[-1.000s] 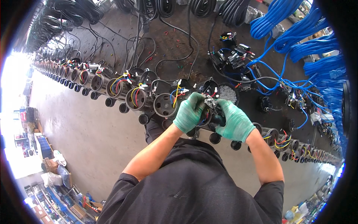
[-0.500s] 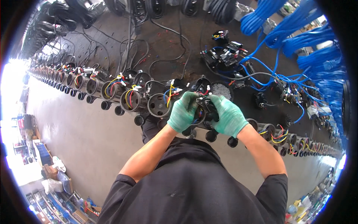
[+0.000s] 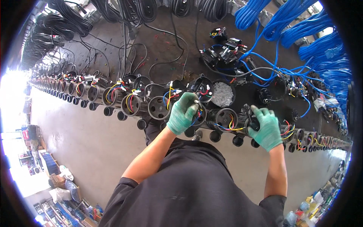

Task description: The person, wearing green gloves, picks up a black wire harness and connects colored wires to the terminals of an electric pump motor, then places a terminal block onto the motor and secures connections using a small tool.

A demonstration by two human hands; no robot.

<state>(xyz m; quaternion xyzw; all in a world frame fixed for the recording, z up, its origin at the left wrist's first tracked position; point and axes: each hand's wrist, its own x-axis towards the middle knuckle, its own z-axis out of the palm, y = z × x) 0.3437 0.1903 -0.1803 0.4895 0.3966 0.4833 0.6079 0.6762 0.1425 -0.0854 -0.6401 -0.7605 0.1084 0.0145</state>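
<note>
Both my hands wear green gloves. My left hand (image 3: 180, 116) is closed, thumb and fingers pinching a small white wire connector (image 3: 196, 101) above a round black housing (image 3: 203, 115) with coloured wires. Off to the right, my right hand (image 3: 269, 130) is closed around a dark black part (image 3: 247, 112) whose kind I cannot make out, over the row of housings. Between the hands lies another black housing (image 3: 227, 116) with red, yellow and blue wires coming out. Behind my left hand, a black round cover (image 3: 204, 87) holds red wires with white ends.
A round tub (image 3: 222, 94) of small white pieces stands behind the row. Farther back are black electrical parts (image 3: 228, 53), black cable coils (image 3: 145, 10) and hanging blue cable coils (image 3: 280, 24). The row of housings (image 3: 159, 107) follows the bench's near edge both ways.
My hands have come apart. The right one has moved right, a black part in it, while the left stays near the same housing, now pinching a white connector.
</note>
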